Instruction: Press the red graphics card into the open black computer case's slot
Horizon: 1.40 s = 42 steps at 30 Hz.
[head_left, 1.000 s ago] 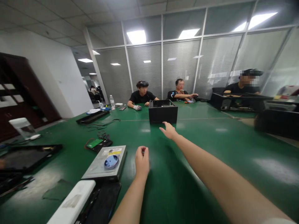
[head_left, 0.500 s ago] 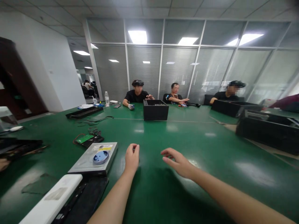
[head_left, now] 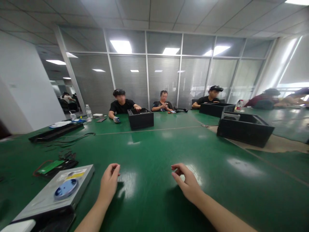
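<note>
My left hand (head_left: 110, 182) hovers low over the green table (head_left: 145, 154) with nothing in it, its fingers curved and slightly apart. To its left lies a silver disc drive (head_left: 80, 178) with a round blue-purple tray (head_left: 66, 189) on top. My right hand (head_left: 187, 182) is also above the table, holding nothing, thumb and fingers apart. Bare green surface lies between the two hands.
A green circuit board (head_left: 50, 167) and dark scraps lie at the left. Black computer cases (head_left: 141, 120) (head_left: 245, 130) stand farther back. Several people sit around the table. A bottle (head_left: 88, 112) stands at the far left, near a long black panel (head_left: 56, 132).
The view has turned to the right, so the drive and circuit board appear farther left. My two hands are farther apart, both still empty.
</note>
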Each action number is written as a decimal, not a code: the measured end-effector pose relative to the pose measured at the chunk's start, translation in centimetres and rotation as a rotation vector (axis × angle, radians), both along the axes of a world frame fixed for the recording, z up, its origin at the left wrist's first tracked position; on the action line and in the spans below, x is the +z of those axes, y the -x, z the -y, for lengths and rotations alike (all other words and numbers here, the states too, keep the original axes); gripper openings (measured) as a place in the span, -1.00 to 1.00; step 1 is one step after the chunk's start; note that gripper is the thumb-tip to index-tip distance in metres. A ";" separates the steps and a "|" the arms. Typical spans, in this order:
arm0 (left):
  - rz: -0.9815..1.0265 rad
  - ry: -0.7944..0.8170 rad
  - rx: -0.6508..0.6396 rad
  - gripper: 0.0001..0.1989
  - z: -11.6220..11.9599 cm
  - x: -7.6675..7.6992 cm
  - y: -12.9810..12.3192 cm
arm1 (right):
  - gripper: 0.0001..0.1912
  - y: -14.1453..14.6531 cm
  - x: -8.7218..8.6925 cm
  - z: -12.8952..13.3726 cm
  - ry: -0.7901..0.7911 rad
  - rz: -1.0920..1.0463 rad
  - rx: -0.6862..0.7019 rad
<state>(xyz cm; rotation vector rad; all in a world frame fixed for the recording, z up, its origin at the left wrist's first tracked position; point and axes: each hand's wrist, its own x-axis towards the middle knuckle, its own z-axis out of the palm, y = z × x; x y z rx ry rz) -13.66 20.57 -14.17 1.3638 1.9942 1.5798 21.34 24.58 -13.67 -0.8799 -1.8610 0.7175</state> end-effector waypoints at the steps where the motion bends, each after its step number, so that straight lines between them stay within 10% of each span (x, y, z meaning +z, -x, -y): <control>1: -0.005 0.010 -0.002 -0.58 0.0 0.0 0.0 | -0.75 0.0 -0.1 -0.3 -0.012 -0.002 -0.003; 42: -0.044 0.039 -0.129 -0.61 0.3 -0.1 -0.6 | -0.92 0.9 -0.2 -0.4 -0.086 0.007 0.083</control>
